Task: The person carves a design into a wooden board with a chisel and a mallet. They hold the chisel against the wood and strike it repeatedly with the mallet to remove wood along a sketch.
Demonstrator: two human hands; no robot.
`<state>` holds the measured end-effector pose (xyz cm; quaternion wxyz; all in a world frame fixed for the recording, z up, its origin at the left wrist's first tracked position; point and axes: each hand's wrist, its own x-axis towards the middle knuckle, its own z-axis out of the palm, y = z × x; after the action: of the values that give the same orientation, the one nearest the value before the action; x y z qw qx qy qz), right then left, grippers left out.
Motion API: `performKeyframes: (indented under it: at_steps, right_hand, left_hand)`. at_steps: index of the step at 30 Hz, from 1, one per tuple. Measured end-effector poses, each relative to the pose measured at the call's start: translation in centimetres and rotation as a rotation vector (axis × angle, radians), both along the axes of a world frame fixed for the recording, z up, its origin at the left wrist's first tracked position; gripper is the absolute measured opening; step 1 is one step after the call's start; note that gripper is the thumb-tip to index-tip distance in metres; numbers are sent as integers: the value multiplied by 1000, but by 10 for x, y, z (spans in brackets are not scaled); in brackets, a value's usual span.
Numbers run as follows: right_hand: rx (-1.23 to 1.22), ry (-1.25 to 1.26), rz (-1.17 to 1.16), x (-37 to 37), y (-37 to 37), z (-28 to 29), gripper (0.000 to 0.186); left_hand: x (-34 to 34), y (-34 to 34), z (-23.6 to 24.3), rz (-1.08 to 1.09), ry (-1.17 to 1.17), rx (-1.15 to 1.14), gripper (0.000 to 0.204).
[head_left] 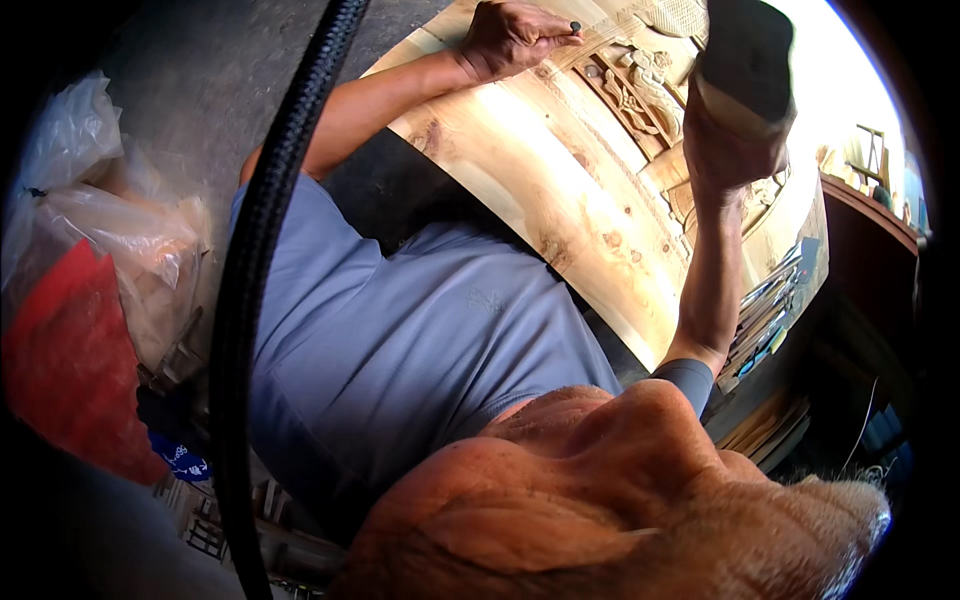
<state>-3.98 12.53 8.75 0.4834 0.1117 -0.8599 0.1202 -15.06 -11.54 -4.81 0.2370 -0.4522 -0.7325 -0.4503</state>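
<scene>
My left hand [512, 42] is closed near the far left part of a pale wooden panel. The small dark end of what looks like a carving chisel [575, 27] shows at its fingers; the rest is hidden. Raised over the panel's right part, my right hand [733, 150] grips a mallet with a blocky, dark head [745, 60]. The panel [520, 170] has a smooth, knotted near strip. Beyond that lies carved relief [640, 90] with figures and framed bands, partly covered by my right hand and the mallet.
Several slim carving tools [765, 315] lie in a row at the right edge of the work surface. Clear plastic bags [130, 220] and a red sheet or bag [70, 360] are at the left. A black braided cable [265, 230] crosses the view.
</scene>
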Motion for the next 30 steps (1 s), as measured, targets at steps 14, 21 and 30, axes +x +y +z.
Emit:
performKeyframes:
  at_steps: [14, 21, 30]
  right_hand:
    - [529, -394, -183, -17, 0, -26, 65]
    - [215, -234, -200, 21, 12, -11, 68]
    - [196, -401, -260, 33, 14, -10, 60]
  left_hand:
    - [2, 0, 1, 133, 31, -126, 23]
    - [8, -4, 15, 91, -238, 107, 14]
    - [15, -17, 33, 88, -422, -20, 10]
